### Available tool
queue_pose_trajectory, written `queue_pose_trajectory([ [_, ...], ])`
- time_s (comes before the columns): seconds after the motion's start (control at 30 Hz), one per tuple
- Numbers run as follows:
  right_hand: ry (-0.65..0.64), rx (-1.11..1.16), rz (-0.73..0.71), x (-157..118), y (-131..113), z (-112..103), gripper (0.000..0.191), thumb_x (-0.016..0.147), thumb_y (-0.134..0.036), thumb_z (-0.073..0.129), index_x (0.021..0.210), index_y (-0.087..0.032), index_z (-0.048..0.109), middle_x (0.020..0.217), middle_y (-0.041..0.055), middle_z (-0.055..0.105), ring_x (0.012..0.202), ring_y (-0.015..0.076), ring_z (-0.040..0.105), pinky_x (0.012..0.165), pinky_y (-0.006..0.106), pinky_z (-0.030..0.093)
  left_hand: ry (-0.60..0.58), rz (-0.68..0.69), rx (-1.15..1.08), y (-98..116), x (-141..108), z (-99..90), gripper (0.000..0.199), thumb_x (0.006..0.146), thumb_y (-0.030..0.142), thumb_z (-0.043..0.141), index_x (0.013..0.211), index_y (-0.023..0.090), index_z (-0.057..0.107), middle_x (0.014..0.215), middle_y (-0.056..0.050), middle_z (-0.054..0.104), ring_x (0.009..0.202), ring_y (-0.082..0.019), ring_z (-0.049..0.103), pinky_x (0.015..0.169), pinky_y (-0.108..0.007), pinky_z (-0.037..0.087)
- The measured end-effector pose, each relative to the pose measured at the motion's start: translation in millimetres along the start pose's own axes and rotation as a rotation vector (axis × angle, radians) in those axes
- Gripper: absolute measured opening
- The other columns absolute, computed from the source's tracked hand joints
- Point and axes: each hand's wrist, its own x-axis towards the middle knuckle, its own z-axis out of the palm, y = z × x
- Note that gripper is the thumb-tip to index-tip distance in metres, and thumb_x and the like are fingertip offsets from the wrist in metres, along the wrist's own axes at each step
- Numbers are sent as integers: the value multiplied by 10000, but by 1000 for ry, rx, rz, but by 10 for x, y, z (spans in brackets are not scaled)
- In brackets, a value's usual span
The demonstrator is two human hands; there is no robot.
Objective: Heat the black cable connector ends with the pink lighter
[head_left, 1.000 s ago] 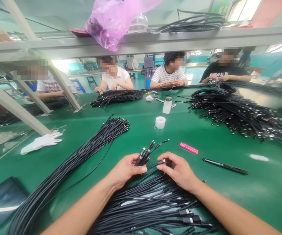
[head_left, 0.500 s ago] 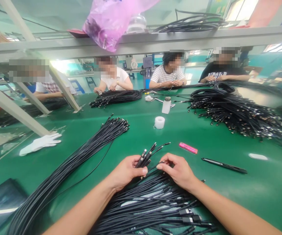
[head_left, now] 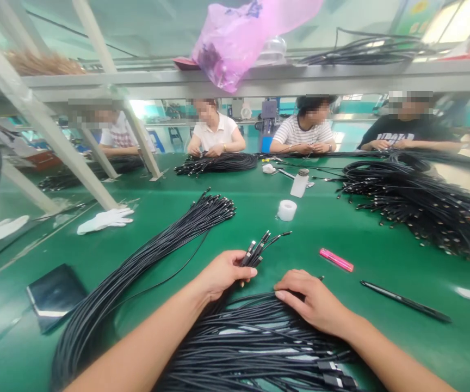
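**A:** How many things are there?

**B:** Two bare hands. The left grip [head_left: 224, 272] is closed around one small cluster of black cable ends [head_left: 255, 251], too overlapped to count exactly. The right grip [head_left: 310, 296] curls narrowly over one spread of loose black cables [head_left: 255, 332]. Left of them lies one long cable bundle [head_left: 149, 247]. Further off are one coiled bundle [head_left: 218, 163] and one large cable heap [head_left: 414, 204]. I also count one black pen [head_left: 404, 301], one pink item [head_left: 336, 259], one white roll [head_left: 287, 213], one pale bottle [head_left: 299, 184] and one dark flat item [head_left: 55, 294].

**A:** And the surface and room?

**B:** The surface [head_left: 316, 231] is green and glossy. Four people [head_left: 218, 130] sit along its far side. Above runs a pale metal shelf [head_left: 149, 83], carrying a pink plastic bag [head_left: 230, 46] and more looped cable [head_left: 365, 53]. The walls look turquoise.

**A:** What is hard to make out?

**B:** The people's faces are pixelated. The near cables run out of the bottom edge. The right fingertips are partly hidden, so I cannot tell whether they pinch a cable. A slanted post partly covers the leftmost person.
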Motion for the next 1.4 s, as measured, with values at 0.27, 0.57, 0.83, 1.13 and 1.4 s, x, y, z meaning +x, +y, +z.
queue_pose_trajectory([
  [0.27,-248,-33,33,34,-214,-119,371,973,-403,483,725,-208,679,701,32,633,659,169,579,639,285,451,67,28,-112,-6,-29,-134,396,526,283,858,791,127,609,609,25,561,547,-105,535,520,-246,402],
  [0.57,-32,248,235,384,-281,-31,257,876,-413,618,988,-202,712,817,30,684,721,171,591,676,288,462,25,58,-123,-7,-102,-7,350,553,266,825,790,127,609,640,41,539,538,-84,467,538,-250,382],
  [0.83,86,897,266,373,-201,205,292,776,-367,757,956,-158,662,723,-24,543,603,85,485,576,219,429,-8,36,-27,11,-135,100,319,580,105,731,893,111,669,809,-14,657,703,-116,521,656,-240,366],
  [1.13,96,943,253,345,-140,179,313,736,-377,790,890,-131,672,704,-10,606,585,85,480,566,224,381,-82,6,4,18,-119,121,356,672,293,802,945,114,661,797,-32,623,676,-124,517,603,-246,394],
  [1.4,140,949,247,364,-141,162,274,759,-374,762,815,-125,661,638,-18,579,565,93,474,557,230,378,-87,-33,41,56,-87,145,358,703,293,794,975,121,638,811,-30,603,678,-123,518,601,-246,416],
])
